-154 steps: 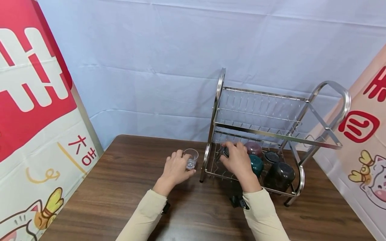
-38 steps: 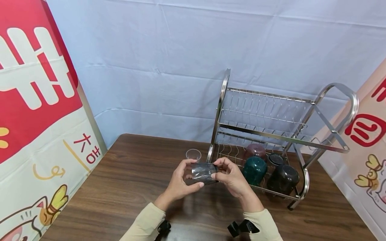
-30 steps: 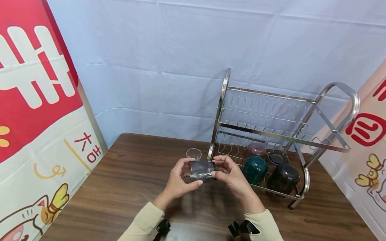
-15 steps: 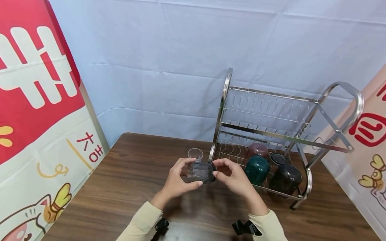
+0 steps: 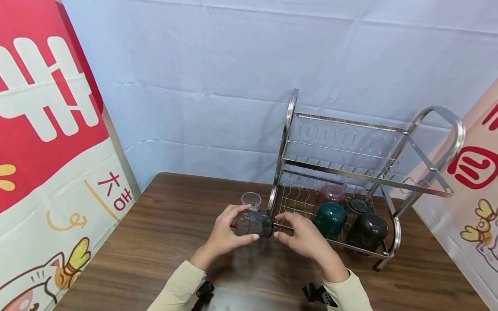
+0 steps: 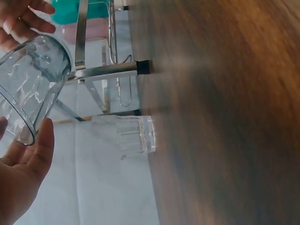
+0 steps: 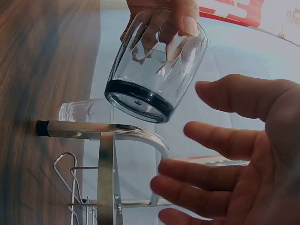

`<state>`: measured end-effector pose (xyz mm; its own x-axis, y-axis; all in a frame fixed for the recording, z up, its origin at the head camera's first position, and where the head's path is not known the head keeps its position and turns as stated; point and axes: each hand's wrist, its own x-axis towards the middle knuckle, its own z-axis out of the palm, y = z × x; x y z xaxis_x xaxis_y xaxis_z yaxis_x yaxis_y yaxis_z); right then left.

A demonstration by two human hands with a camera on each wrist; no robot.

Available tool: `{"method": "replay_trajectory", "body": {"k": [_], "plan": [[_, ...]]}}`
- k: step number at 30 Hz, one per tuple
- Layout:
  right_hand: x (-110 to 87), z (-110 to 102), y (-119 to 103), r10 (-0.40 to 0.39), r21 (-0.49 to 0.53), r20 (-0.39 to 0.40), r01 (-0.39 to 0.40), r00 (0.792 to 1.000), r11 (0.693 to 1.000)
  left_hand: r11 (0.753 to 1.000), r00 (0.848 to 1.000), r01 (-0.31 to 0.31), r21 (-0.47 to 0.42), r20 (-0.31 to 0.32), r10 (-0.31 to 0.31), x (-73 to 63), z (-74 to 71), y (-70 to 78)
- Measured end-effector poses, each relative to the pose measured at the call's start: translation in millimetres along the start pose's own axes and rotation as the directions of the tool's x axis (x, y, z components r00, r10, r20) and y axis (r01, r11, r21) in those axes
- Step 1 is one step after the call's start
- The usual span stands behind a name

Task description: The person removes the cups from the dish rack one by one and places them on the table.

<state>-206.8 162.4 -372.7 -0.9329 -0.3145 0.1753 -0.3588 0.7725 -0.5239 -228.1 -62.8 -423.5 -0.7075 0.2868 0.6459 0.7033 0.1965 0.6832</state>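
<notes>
My left hand (image 5: pixel 223 231) grips a see-through dark grey drinking glass (image 5: pixel 254 223) near its mouth, thumb on one side and fingers on the other. The glass lies nearly sideways above the table, its thick dark base (image 7: pixel 140 98) toward my right hand (image 5: pixel 303 235). That hand is spread just beyond the base, and the right wrist view shows a gap between its fingertips and the glass. Behind the held glass, a small clear cup (image 5: pixel 251 198) stands on the table, its lower part partly hidden in the head view.
A two-tier metal dish rack (image 5: pixel 346 170) stands at the right. Its lower shelf bears a teal cup (image 5: pixel 330 219), a purple cup (image 5: pixel 330 194), a dark cup (image 5: pixel 367 230) and a smaller dark glass (image 5: pixel 357 205). The brown table (image 5: pixel 163 224) extends left toward a printed banner (image 5: pixel 66 181).
The right hand has brought the grey glass from the rack's lower shelf to the left hand, which has left the clear cup. Within the last half second the right fingers have come off its base.
</notes>
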Motion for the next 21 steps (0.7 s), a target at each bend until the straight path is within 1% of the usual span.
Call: {"method": "replay_trajectory", "body": {"k": [4,6,11,14,21], "plan": [[-3.7,-4,-1,0.013,-0.086,0.048,-0.009,0.999,0.996,0.998,1.000,0.005,0.061,0.006,-0.005,-1.6,0.7,-19.0],[-5.8,-7,-2,0.017,-0.122,0.065,-0.009,0.998,0.993,0.995,1.000,0.011,0.099,0.013,-0.012,-1.6,-1.0,-23.2],[-8.7,-15,-2,0.024,-0.171,0.088,-0.009,0.996,0.985,0.988,0.999,0.006,0.157,0.030,-0.011,-0.3,-6.8,-25.3],[-8.8,-21,-1,0.024,-0.190,0.104,-0.004,0.994,0.982,0.985,0.999,0.008,0.174,0.038,-0.015,-0.1,-10.2,-26.1],[-7.8,-34,7,0.007,-0.207,0.121,0.018,0.993,0.978,0.981,0.997,0.046,0.190,0.052,-0.057,-1.4,-17.7,-28.7]]}}
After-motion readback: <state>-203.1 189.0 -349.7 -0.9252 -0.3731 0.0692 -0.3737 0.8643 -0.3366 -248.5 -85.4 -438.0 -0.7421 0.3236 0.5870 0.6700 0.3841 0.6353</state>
